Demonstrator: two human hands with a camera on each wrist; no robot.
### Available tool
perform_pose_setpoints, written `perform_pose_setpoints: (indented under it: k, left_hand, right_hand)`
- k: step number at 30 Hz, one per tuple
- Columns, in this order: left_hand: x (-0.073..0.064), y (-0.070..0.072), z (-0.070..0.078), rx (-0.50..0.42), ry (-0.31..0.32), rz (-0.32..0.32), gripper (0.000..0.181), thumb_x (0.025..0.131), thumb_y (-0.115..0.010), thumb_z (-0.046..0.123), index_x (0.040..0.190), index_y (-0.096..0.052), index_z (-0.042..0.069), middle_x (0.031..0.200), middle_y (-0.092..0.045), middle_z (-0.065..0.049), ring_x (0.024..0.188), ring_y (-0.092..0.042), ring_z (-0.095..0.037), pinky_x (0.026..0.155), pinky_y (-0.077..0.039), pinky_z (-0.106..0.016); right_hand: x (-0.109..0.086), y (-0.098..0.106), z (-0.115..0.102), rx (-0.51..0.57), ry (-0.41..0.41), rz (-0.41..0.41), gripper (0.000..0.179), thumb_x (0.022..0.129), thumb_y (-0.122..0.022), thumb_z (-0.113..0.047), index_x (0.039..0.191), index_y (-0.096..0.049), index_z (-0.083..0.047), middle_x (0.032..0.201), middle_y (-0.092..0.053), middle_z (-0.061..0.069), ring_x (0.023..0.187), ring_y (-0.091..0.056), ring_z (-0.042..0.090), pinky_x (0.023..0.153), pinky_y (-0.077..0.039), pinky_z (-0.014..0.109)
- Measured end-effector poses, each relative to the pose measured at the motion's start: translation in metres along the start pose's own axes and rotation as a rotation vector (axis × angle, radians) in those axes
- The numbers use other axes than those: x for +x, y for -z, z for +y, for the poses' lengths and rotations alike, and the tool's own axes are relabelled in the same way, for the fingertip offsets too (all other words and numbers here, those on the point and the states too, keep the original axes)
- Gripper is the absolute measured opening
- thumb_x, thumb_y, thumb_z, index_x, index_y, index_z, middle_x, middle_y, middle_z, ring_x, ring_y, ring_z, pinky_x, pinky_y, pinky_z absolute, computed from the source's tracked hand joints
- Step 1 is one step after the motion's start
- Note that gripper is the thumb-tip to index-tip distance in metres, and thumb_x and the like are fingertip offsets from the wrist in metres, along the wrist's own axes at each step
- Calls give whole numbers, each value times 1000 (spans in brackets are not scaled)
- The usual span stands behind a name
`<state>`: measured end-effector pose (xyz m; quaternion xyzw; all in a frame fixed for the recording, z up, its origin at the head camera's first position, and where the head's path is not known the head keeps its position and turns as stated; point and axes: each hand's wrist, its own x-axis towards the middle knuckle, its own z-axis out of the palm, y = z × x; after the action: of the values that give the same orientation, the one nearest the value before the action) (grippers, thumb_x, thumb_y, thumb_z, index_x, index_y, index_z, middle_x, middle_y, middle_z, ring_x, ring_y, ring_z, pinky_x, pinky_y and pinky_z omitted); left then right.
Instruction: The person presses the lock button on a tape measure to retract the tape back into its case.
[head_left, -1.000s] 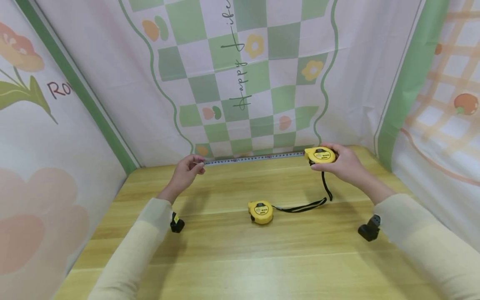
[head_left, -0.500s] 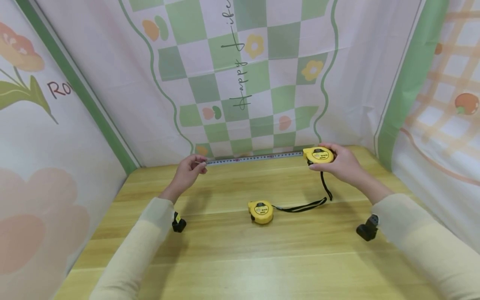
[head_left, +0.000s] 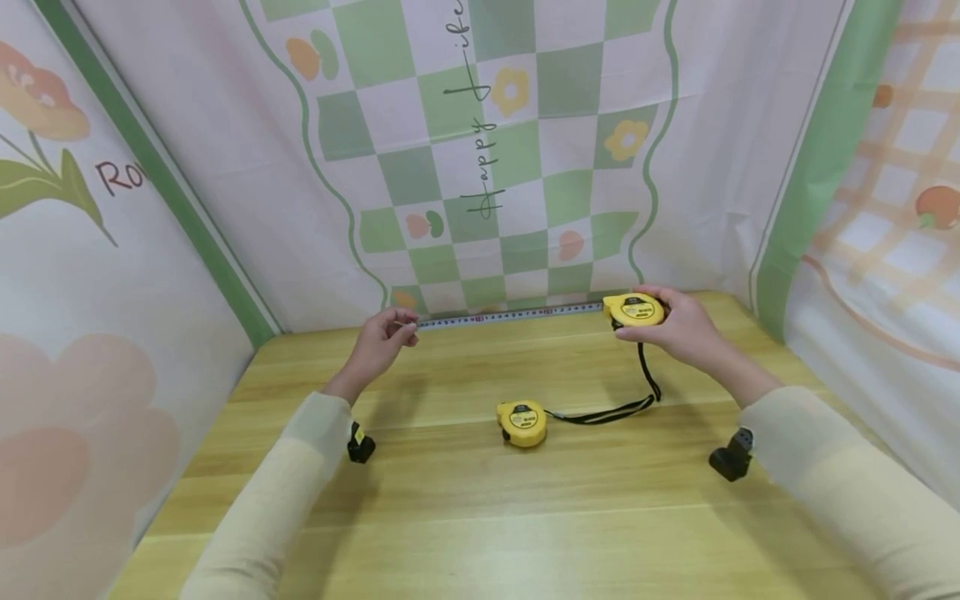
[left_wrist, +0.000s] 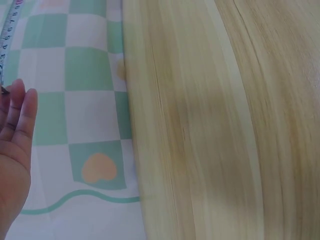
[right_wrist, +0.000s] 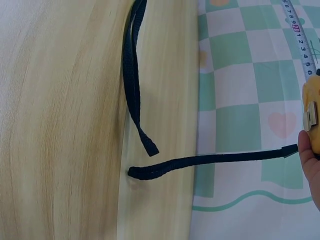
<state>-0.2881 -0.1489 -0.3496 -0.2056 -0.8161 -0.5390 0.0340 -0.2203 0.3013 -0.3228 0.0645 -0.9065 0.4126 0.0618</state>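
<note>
My right hand (head_left: 681, 329) grips a yellow tape measure (head_left: 637, 309) above the far right of the table. Its white blade (head_left: 517, 315) runs out to the left, nearly level. At the other end my left hand (head_left: 378, 343) pinches the blade's tip between thumb and fingers, which hide the end hook. A black wrist strap (right_wrist: 225, 159) hangs from the held tape measure down to the tabletop. Lower, near the table's middle, a second yellow tape measure (head_left: 522, 423) lies with its blade in, and its black strap (head_left: 600, 417) stretches right.
A wood-grain table (head_left: 480, 517) spreads beneath both arms. Behind it hangs a green-checked cloth (head_left: 510, 208), close past the blade. Printed cloth panels (head_left: 67, 375) stand at both sides. A black camera (head_left: 362, 446) sits at the left wrist, another camera (head_left: 731, 457) at the right.
Both hands have drawn slightly toward each other, and the stretch of blade between them is a little shorter. The tape measure on the table stays put.
</note>
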Motion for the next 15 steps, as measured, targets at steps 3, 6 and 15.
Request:
perform_pose_setpoints:
  k: [3, 6, 15]
  left_hand:
    - [1, -1, 1, 0, 2, -3, 23, 100, -54, 7, 118, -56, -8, 103, -59, -18, 92, -62, -37, 84, -55, -38]
    - [1, -2, 1, -14, 4, -6, 25, 100, -54, 7, 118, -55, -10, 102, -59, -17, 93, -61, -39, 86, -54, -43]
    - [4, -5, 6, -34, 49, -22, 25, 100, -54, 6, 120, -55, -9, 103, -59, -15, 97, -60, -41, 89, -53, -42]
  right_hand:
    - [1, -1, 0, 9, -6, -3, 99, 77, -79, -50, 150, -32, -3, 138, -43, 24, 114, -50, 34, 75, -48, 26]
    - [1, -1, -1, 17, -8, -4, 100, 76, -79, -50, 150, -32, -3, 138, -44, 24, 113, -50, 33, 75, -49, 26]
    - [4, -4, 0, 15, -10, -3, 100, 75, -80, -51, 149, -33, -3, 138, -44, 24, 114, -50, 33, 77, -49, 28]
